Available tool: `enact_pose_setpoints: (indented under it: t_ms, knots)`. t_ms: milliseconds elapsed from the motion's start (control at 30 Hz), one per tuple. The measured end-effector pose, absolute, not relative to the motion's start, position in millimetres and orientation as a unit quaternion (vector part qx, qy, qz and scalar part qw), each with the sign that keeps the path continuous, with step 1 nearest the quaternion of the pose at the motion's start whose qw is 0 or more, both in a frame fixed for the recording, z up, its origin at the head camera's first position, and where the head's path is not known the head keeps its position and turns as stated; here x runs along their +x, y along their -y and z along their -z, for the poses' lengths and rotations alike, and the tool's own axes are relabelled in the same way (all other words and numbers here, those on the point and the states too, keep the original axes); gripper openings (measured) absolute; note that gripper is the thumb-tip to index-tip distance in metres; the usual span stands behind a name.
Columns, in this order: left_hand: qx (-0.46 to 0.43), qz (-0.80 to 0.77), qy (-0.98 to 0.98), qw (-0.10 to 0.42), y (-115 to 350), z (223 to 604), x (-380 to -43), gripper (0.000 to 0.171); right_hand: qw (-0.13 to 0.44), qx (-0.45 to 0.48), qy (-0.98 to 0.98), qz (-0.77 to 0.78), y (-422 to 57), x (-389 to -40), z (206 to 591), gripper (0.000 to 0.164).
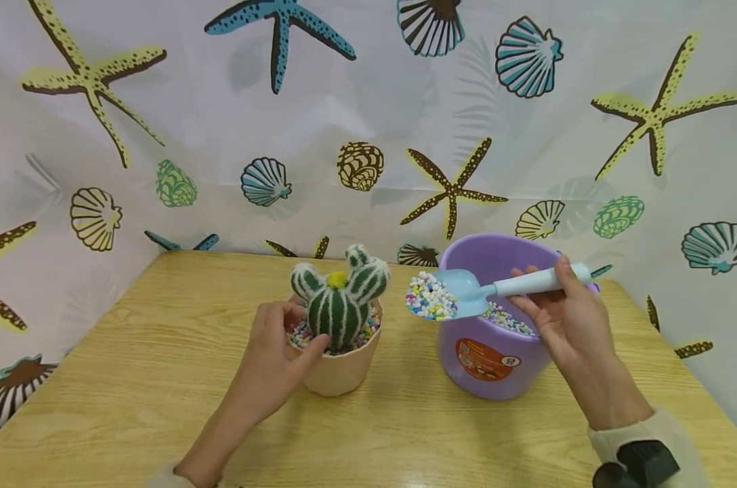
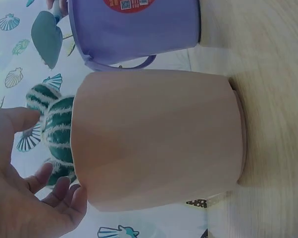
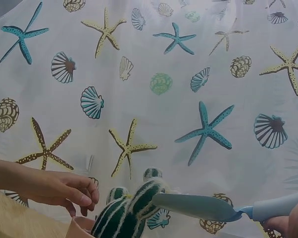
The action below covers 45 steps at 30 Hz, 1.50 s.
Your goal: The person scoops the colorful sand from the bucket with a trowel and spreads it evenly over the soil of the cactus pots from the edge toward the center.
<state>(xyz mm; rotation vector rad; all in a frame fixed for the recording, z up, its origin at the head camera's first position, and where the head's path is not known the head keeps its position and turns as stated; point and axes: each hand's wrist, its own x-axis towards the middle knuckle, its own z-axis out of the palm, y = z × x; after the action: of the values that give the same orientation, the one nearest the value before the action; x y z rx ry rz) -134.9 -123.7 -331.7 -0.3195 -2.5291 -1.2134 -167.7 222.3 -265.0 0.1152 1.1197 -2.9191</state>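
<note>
A green and white fuzzy cactus (image 1: 337,315) with a small yellow flower stands in a peach-coloured pot (image 1: 341,371), among colourful pebbles (image 1: 368,330). My left hand (image 1: 277,359) is at the pot's left rim, thumb in front of the cactus base and fingers loosely bent beside it. From the left wrist, those fingertips (image 2: 78,198) show right at the pot's rim. By its handle, my right hand (image 1: 578,332) grips a light blue shovel (image 1: 466,288), holding it level over the left side of a purple bucket (image 1: 484,362). White and coloured pebbles (image 1: 431,297) fill the shovel's blade.
More pebbles (image 1: 507,318) lie inside the bucket, which stands right of the pot. Both sit on a wooden table (image 1: 143,379). Behind and beside the table hangs a white cloth (image 1: 320,122) printed with starfish and shells.
</note>
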Motion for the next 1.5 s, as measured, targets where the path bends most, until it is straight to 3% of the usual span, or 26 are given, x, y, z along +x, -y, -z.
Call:
enact_pose_setpoints:
  t_ms: [400,600,733,933,1167,1333,1500]
  knots:
    - [-0.125,0.437,0.888,0.065,152.4,337.7,-158.9,0.091,0.013,0.037,-0.364,0.930,-214.2,-164.6,264.8,0.034]
    - [-0.159,0.434,0.887,0.004,163.8,348.4,-171.9,0.109,0.012,0.043,-0.384,0.922,-210.1,-164.2,264.8,0.042]
    - [-0.181,0.428,0.886,-0.006,167.7,353.5,-178.6,0.112,0.011,0.041,-0.381,0.924,-208.4,-164.3,264.7,0.037]
    - [-0.182,0.413,0.892,0.015,163.0,355.5,-178.8,0.102,0.013,0.046,-0.375,0.926,-207.9,-165.2,263.9,0.040]
    - [-0.072,0.321,0.942,0.060,136.3,347.4,-155.7,0.117,0.015,0.043,-0.381,0.924,-207.2,-166.8,261.0,0.056]
    - [-0.044,0.298,0.951,0.067,129.2,342.2,-148.8,0.123,0.015,0.045,-0.368,0.929,-203.2,-167.5,262.0,0.043]
    - [-0.095,0.323,0.941,0.035,143.5,340.5,-153.2,0.119,0.013,0.044,-0.374,0.926,-198.6,-167.4,262.4,0.036]
